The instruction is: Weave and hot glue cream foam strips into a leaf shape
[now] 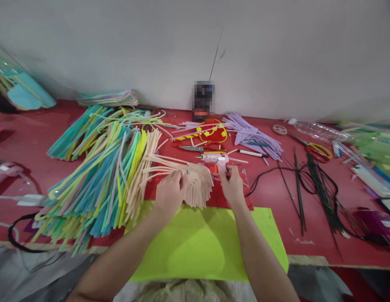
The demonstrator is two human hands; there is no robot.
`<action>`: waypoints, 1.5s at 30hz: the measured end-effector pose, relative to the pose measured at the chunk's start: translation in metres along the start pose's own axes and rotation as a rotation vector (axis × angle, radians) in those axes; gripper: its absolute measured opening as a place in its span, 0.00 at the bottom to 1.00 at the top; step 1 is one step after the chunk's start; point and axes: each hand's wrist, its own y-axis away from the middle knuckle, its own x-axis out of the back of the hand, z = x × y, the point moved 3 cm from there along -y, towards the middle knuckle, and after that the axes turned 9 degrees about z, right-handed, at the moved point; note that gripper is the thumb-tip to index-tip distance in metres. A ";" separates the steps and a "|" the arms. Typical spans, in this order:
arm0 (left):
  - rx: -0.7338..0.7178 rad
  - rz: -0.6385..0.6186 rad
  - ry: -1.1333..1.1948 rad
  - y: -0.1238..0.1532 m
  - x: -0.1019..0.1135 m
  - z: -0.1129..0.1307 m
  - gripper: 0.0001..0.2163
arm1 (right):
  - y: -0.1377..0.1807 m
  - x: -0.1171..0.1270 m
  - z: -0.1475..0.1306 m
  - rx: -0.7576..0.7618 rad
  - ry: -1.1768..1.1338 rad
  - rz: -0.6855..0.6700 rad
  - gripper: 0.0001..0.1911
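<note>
My left hand [170,189] rests on a fan of beige bent pipe cleaners [195,181], its fingers pinched on the top one. My right hand [231,183] is closed around the handle of a pink glue gun [213,158], which lies just beyond the beige fan on a red sheet [245,204]. A lime green sheet [201,243] lies under my forearms at the table's near edge.
A big heap of blue, yellow and lilac pipe cleaners [97,180] fills the left. Scissors [195,147], a pen [253,153], lilac pieces [254,136], green wires [320,188], a black cable [276,170], yellow-handled scissors [317,150] and a plastic bottle [320,131] lie on the red table [34,142].
</note>
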 end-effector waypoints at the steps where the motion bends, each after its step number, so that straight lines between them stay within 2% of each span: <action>1: 0.009 -0.017 -0.011 0.000 -0.002 -0.001 0.13 | 0.000 0.000 0.000 -0.002 0.001 0.000 0.26; 5: -0.008 -0.041 -0.066 0.000 -0.008 -0.004 0.11 | 0.001 0.001 -0.003 0.001 0.016 -0.001 0.26; 11: -0.242 0.054 -0.010 -0.001 -0.013 0.000 0.07 | 0.000 0.009 -0.012 -0.006 0.083 0.007 0.27; 13: -0.363 0.026 0.076 0.000 -0.020 0.005 0.09 | -0.004 0.016 -0.015 -0.005 0.149 0.047 0.28; 15: -0.489 -0.028 0.120 0.003 -0.030 0.008 0.17 | -0.011 0.025 -0.016 0.014 0.221 0.081 0.29; 19: -0.615 -0.165 0.035 0.008 -0.050 0.008 0.24 | -0.024 0.046 -0.012 0.065 0.285 0.121 0.30; 22: -0.623 -0.205 -0.003 0.010 -0.055 0.007 0.25 | -0.031 0.059 -0.003 0.068 0.330 0.172 0.30; 26: -0.600 -0.242 -0.031 0.008 -0.050 0.010 0.25 | -0.034 0.067 0.011 0.040 0.343 0.214 0.29; 32: -0.600 -0.258 -0.052 0.001 -0.051 0.018 0.27 | -0.032 0.066 0.016 0.033 0.297 0.163 0.28; 36: -0.606 -0.274 -0.070 -0.003 -0.056 0.022 0.27 | -0.028 0.065 0.015 0.035 0.316 0.143 0.31; 39: -0.604 -0.267 -0.070 -0.006 -0.057 0.027 0.28 | -0.025 0.063 0.015 -0.021 0.345 0.142 0.35; 45: -0.593 -0.276 -0.052 -0.011 -0.064 0.033 0.32 | -0.022 0.058 0.016 -0.132 0.363 0.105 0.35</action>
